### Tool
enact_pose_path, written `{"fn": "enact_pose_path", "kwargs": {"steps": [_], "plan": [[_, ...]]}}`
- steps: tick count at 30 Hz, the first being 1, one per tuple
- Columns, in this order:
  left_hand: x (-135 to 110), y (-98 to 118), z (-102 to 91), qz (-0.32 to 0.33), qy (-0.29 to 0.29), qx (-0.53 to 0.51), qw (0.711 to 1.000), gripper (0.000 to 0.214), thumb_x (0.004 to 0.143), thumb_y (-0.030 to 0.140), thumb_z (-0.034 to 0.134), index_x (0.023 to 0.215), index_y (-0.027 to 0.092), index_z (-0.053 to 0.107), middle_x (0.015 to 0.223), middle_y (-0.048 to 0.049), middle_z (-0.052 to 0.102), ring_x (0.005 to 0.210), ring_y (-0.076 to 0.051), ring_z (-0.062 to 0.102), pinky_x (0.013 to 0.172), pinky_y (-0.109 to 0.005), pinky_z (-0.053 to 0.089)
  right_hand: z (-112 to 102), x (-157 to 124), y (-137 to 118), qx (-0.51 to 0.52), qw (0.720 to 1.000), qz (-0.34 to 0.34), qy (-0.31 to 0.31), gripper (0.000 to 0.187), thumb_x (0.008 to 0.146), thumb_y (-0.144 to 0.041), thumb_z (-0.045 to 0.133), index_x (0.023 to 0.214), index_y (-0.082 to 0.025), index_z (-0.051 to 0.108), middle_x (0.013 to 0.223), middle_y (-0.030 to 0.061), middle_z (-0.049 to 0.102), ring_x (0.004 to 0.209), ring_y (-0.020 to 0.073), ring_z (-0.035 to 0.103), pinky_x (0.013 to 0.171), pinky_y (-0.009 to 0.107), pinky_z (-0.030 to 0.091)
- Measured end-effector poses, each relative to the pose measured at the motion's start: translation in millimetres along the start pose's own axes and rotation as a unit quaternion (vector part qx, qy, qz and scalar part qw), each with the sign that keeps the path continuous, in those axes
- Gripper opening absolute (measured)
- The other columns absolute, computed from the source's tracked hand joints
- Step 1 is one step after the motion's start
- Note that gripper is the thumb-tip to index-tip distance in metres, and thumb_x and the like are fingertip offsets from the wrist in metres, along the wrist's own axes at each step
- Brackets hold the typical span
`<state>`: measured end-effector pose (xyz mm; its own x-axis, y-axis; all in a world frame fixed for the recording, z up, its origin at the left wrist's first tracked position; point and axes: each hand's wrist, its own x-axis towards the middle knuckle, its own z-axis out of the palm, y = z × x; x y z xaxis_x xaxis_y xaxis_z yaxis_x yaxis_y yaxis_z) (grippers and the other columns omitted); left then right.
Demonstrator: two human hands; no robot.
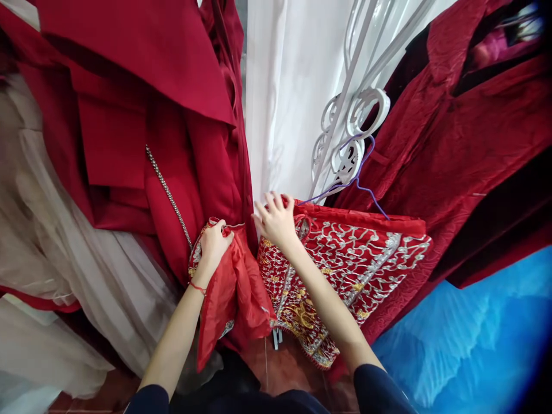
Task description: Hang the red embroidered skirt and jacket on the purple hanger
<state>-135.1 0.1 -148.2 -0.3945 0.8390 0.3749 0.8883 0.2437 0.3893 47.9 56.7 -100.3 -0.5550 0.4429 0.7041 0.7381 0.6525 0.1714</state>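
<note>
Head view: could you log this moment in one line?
left hand: pinching red cloth; right hand: spread at top of embroidered garment; purple hanger: at garment's top

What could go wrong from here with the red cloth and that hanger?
Slip: the embroidered cloth hangs from a thin purple hanger; a tug near the right hand might pull it off.
Snag: the beaded strip reaches close to the cloth at the left hand, so beads could catch its embroidery.
Drop: the left hand pinches the red lining near its top edge; a loose grip might let it fall.
</note>
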Motion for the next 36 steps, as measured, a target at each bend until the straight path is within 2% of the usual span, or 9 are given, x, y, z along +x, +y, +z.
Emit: {"fn": "enact_pose_path", "kwargs": {"steps": [4,15,17,21,22,24,26,28,36], "plan": [[24.6,-2.0,23.8,-0.003,0.048,-0.005,0.999,0.02,0.088,0.037,0.055,0.099,0.023,0.064,0.085,-0.0084,0.072,0.079,-0.023,0.067,0.066,-0.028,0.039,-19.3,-10.3,29.3,-0.027,0.992,0.119,-0.016,0.046,0.102,-0.045,0.037,0.116,-0.009,0.062,0.103,0.0191,0.069,0.103,0.0317,0.057,0.107,0.054,0.02],[28.9,88.2,11.7,0.185,-0.008,-0.152,0.971,0.017,0.079,0.027,0.064,0.095,0.02,0.068,0.08,-0.0048,0.072,0.07,-0.018,0.063,0.066,-0.026,0.041,-77.1,-60.2,79.8,0.199,0.979,-0.04,-0.001,0.024,0.102,-0.033,0.042,0.107,-0.022,0.063,0.102,0.0046,0.073,0.095,0.0185,0.064,0.103,0.039,0.035],[38.2,101.1,1.5,0.197,-0.001,-0.177,0.964,0.018,0.078,0.029,0.065,0.093,0.019,0.069,0.074,-0.0035,0.07,0.067,-0.017,0.061,0.065,-0.026,0.041,-82.6,-64.2,103.5,0.189,0.978,0.01,0.083,0.023,0.099,-0.031,0.044,0.098,-0.022,0.064,0.099,0.0059,0.073,0.097,0.02,0.063,0.096,0.038,0.041],[59.1,120.5,-21.7,0.239,-0.023,-0.22,0.945,0.023,0.074,0.039,0.069,0.082,0.018,0.067,0.066,0.0006,0.065,0.061,-0.015,0.056,0.061,-0.025,0.04,-94.2,-64.2,179.2,0.096,0.926,0.281,0.233,0.028,0.096,-0.034,0.042,0.091,-0.019,0.065,0.095,0.0115,0.07,0.094,0.0246,0.063,0.088,0.041,0.046],[63.1,126.7,-27.7,0.251,-0.023,-0.224,0.941,0.024,0.073,0.041,0.07,0.08,0.018,0.066,0.066,0.0011,0.064,0.061,-0.014,0.055,0.061,-0.025,0.039,-97.7,-60.5,200.6,0.112,0.919,0.332,0.183,0.028,0.094,-0.036,0.045,0.092,-0.018,0.066,0.092,0.0115,0.071,0.087,0.0237,0.065,0.083,0.039,0.049],[69.8,142.4,-38.0,0.272,-0.013,-0.224,0.936,0.025,0.071,0.041,0.071,0.078,0.018,0.065,0.068,0.0011,0.064,0.063,-0.014,0.055,0.063,-0.025,0.039,-104.5,-48.8,238.1,0.209,0.898,0.379,-0.077,0.032,0.088,-0.047,0.057,0.09,-0.018,0.068,0.076,0.0086,0.07,0.068,0.0202,0.064,0.069,0.034,0.051],[75.5,161.9,-43.6,0.291,-0.008,-0.215,0.932,0.025,0.071,0.04,0.071,0.079,0.017,0.065,0.068,0.0008,0.063,0.065,-0.015,0.055,0.064,-0.026,0.039,-109.3,-34.2,262.0,0.302,0.828,0.331,-0.338,0.044,0.078,-0.058,0.067,0.094,-0.018,0.071,0.07,0.006,0.07,0.058,0.0169,0.061,0.059,0.029,0.049],[80.2,182.6,-43.3,0.313,-0.029,-0.196,0.929,0.024,0.07,0.038,0.071,0.079,0.017,0.065,0.067,0.0009,0.062,0.064,-0.015,0.054,0.063,-0.027,0.039,-109.5,-20.9,269.3,0.342,0.766,0.271,-0.472,0.058,0.067,-0.065,0.074,0.101,-0.018,0.072,0.071,0.0051,0.072,0.052,0.014,0.057,0.052,0.027,0.046],[90.6,237.3,-19.9,0.412,-0.141,-0.148,0.888,0.021,0.07,0.037,0.071,0.077,0.019,0.064,0.074,-0.0003,0.064,0.069,-0.017,0.056,0.065,-0.029,0.04,-70.5,-2.9,246.0,0.418,0.717,0.152,-0.536,0.06,0.06,-0.06,0.081,0.101,-0.017,0.074,0.092,0.0047,0.076,0.078,0.0183,0.068,0.075,0.028,0.053]]}}
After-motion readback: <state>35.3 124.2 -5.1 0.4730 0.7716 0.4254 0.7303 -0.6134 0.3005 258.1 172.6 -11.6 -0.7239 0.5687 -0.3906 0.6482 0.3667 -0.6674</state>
